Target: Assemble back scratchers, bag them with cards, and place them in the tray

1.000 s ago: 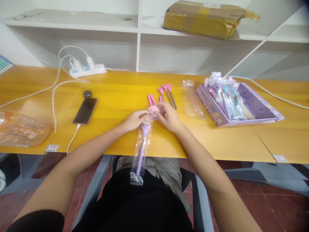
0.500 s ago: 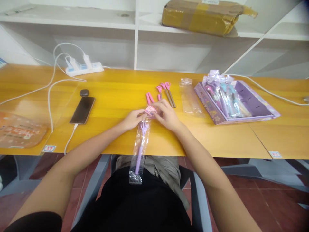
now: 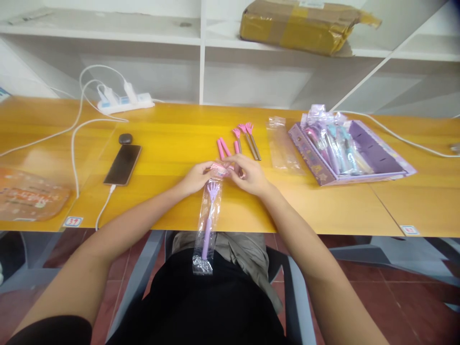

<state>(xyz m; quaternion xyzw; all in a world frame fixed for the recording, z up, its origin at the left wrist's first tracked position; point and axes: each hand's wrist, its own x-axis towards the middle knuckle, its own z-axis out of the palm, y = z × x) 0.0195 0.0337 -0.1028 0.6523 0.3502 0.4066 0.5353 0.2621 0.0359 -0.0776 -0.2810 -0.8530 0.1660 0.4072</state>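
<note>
Between my two hands is the pink header card [image 3: 220, 169] at the top of a clear plastic bag [image 3: 203, 266]. My left hand [image 3: 198, 177] pinches the card's left end, and my right hand [image 3: 249, 173] is closed on its right end. Inside the bag lies a purple back scratcher [image 3: 207, 232], its hand-shaped head up near my fingers and its handle hanging past the table edge towards my lap. Just beyond my hands are pink back scratcher heads on metal rods [image 3: 252, 139] and loose pink handles [image 3: 223, 147].
Flat clear bags [image 3: 283, 146] lie right of the pink parts. Farther right, a purple box [image 3: 377, 172] holds several bagged back scratchers. At left are a phone [image 3: 122, 164] on a charging cable, a black earbud case [image 3: 125, 138] and a power strip [image 3: 140, 102]. A taped parcel [image 3: 294, 26] sits on the shelf.
The header card has turned flatter and shifted slightly left between my hands. The bagged purple back scratcher's top has moved a little left with it.
</note>
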